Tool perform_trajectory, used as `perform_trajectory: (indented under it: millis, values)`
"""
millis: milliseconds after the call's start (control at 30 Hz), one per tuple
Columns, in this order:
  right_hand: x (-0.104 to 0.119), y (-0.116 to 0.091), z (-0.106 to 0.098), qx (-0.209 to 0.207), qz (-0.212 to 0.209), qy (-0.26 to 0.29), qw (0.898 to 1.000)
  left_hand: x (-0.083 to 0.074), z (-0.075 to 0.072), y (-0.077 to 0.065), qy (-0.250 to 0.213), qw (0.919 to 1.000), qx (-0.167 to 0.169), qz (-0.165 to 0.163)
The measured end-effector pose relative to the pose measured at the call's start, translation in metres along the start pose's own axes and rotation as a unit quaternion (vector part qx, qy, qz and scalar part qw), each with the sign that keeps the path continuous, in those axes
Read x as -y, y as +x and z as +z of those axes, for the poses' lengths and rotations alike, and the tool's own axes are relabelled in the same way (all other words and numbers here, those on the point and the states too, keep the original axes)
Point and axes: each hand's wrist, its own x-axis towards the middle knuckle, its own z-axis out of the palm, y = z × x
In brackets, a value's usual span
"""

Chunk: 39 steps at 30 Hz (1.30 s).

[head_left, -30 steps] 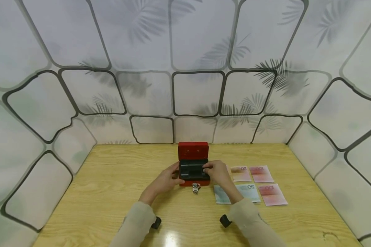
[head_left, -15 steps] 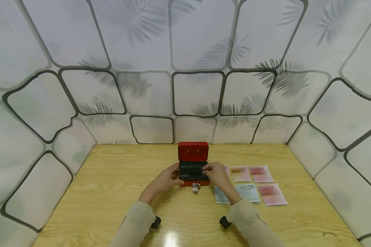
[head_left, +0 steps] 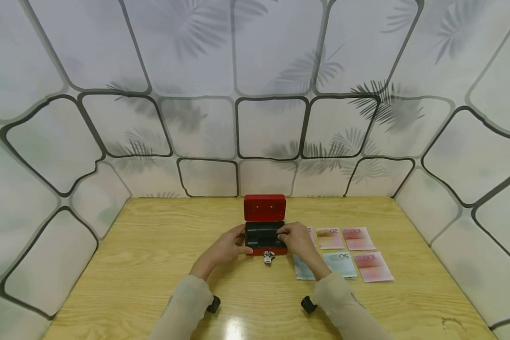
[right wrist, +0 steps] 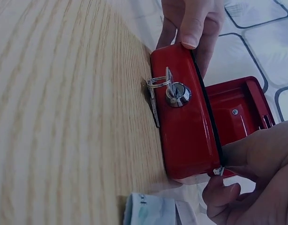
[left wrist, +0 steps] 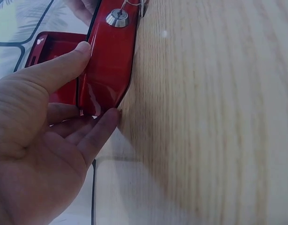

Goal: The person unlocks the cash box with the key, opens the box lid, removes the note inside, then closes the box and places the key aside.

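Observation:
A small red cash box (head_left: 279,251) stands on the table with its lid (head_left: 264,208) raised at the back. Inside sits a black tray (head_left: 255,230) with molded compartments. My left hand (head_left: 226,245) grips the box's left end, thumb at the front top edge and fingers round the side. In the left wrist view that hand (left wrist: 50,122) holds the red corner. At the right end, my right hand (head_left: 298,237) pinches at the tray, fingertips inside the rim; part of its grip is hidden. A key (right wrist: 169,79) on a ring is in the front lock (right wrist: 179,95).
To the right lie several banknotes: a green 50 (head_left: 341,264), an orange-pink 20 (head_left: 330,238), and two red 100s, a back one (head_left: 359,238) and a front one (head_left: 373,266). The right forearm passes over the green notes. A patterned wall (head_left: 267,127) rises behind the table.
The black tray's back edge has sunk slightly into the box, and the right hand has lowered with it. My left hand stays at the left end.

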Motion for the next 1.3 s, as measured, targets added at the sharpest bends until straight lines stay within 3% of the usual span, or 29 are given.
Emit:
perform_trajectory:
  millis: [300,533,900,1300]
  values:
    - [0.002,0.002,-0.003,0.006,-0.032,-0.047,0.998,-0.003,-0.003,0.008,0.034,0.9991,0.012,0.023]
    - [0.003,0.003,-0.003,0.025,-0.030,-0.047,0.998,-0.002,-0.004,0.008,0.049,0.9984,0.013,-0.023]
    - [-0.001,0.005,-0.002,0.020,-0.024,-0.041,0.999,-0.001,-0.004,0.012,0.060,0.9976,0.011,-0.033]
    - [0.000,0.000,-0.001,0.007,-0.030,-0.038,0.999,0.003,-0.002,0.012,0.028,0.9995,0.004,-0.010]
